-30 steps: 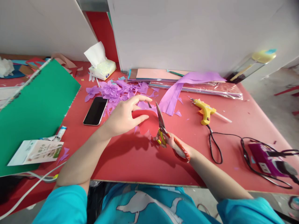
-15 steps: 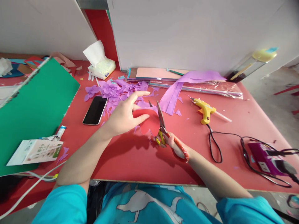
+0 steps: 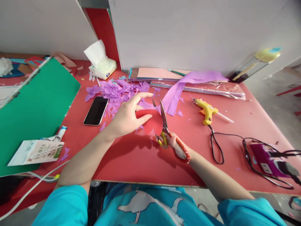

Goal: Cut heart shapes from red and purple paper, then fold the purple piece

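Note:
Between the thumb and fingers of my left hand [image 3: 128,116] is a red paper piece [image 3: 152,122] with a scalloped lower edge, held above the table. A strip of purple paper shows along its upper edge. My right hand [image 3: 173,142] grips scissors [image 3: 164,121] with red and yellow handles. Their blades point up and away, parted, at the right edge of the red paper piece. Behind my left hand lie purple paper flowers [image 3: 111,90] and scraps. Whether the blades touch the paper I cannot tell.
A phone [image 3: 96,111] lies left of my hands, near a green board [image 3: 42,116]. Tissues [image 3: 103,69] stand at the back. A long purple strip [image 3: 175,95] rests over packaged paper sheets [image 3: 199,89]. To the right are a yellow glue gun [image 3: 206,112], its cord and a purple power strip [image 3: 264,160].
My left hand and the red paper have shifted very slightly to the right. The scissors have moved slightly right as well, with their blades still parted.

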`<state>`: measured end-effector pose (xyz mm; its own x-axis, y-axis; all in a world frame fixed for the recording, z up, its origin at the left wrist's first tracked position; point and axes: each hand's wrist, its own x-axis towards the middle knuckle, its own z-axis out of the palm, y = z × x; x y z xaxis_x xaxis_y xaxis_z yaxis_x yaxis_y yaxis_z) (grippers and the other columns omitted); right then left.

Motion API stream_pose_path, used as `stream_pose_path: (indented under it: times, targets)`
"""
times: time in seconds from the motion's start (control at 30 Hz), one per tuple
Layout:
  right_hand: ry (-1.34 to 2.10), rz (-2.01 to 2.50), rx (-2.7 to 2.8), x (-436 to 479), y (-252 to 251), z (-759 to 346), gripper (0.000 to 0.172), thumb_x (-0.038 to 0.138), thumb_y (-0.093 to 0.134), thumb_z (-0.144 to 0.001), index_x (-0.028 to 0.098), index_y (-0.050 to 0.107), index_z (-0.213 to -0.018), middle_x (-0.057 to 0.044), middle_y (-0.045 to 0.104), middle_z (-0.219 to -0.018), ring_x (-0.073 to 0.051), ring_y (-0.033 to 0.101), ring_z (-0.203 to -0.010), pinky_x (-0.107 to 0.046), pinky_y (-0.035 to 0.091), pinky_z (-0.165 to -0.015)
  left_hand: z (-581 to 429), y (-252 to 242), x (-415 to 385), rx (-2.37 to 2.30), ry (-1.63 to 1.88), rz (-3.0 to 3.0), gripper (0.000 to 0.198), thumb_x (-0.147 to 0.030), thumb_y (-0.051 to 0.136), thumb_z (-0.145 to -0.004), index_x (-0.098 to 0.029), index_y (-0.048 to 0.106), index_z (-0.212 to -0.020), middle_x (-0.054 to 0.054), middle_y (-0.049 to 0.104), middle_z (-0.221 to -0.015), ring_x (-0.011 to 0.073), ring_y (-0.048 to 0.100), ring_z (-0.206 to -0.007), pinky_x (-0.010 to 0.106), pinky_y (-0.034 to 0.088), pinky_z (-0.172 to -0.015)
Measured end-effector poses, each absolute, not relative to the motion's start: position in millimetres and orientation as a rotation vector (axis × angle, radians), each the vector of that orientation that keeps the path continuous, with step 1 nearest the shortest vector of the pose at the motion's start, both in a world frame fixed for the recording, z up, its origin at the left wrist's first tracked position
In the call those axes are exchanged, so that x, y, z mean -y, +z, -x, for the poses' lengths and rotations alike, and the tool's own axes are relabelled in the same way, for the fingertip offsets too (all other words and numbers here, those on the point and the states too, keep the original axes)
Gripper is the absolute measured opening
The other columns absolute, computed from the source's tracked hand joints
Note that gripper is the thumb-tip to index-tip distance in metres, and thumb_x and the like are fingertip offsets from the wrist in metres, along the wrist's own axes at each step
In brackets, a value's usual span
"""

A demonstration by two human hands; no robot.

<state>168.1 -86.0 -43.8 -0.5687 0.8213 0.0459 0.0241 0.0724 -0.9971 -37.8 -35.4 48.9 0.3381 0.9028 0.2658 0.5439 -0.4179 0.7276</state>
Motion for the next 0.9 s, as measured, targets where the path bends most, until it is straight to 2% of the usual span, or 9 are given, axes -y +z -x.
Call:
stream_pose_path:
  times: [0.2,0.4,0.6,0.9]
  targets:
    - [1.614,0.887,1.671,86,-44,-169,0.057,0.076,0.021,-0.079,0.021,0.032,-0.067,0.002,0.032,-0.067,-0.010,0.026,-0.053,-0.027,0.029,-0.048,38,49,35,-1.296,0.877,-2.120,0.052,-0.020,0.065,-0.072,-0.026,0.049,-0.121,0.000,0.059,-0.088,0.0088,0.052,-0.057,0.022,0.047,-0.055]
    - [1.619,0.910,1.654,85,-47,-170,0.054,0.072,0.028,-0.080,0.021,0.030,-0.063,0.002,0.032,-0.065,-0.010,0.026,-0.053,-0.026,0.027,-0.044,38,52,35,-1.337,0.839,-2.145,0.051,-0.020,0.063,-0.072,-0.025,0.049,-0.121,0.001,0.060,-0.107,0.0043,0.047,-0.051,0.021,0.045,-0.052]
    - [1.653,0.967,1.660,85,-54,-172,0.042,0.057,0.041,-0.082,0.020,0.031,-0.064,0.004,0.031,-0.062,-0.008,0.025,-0.050,-0.024,0.024,-0.044,39,52,35,-1.313,0.822,-2.148,0.050,-0.021,0.062,-0.074,-0.024,0.048,-0.121,0.001,0.058,-0.121,0.0074,0.058,-0.065,0.022,0.051,-0.064]
    - [1.695,0.982,1.660,86,-50,-175,0.055,0.075,0.027,-0.079,0.021,0.032,-0.069,0.004,0.030,-0.066,-0.008,0.024,-0.050,-0.024,0.025,-0.044,41,57,35,-1.343,0.775,-2.175,0.050,-0.020,0.061,-0.073,-0.023,0.049,-0.122,0.001,0.058,-0.123,0.0096,0.060,-0.073,0.024,0.052,-0.077]
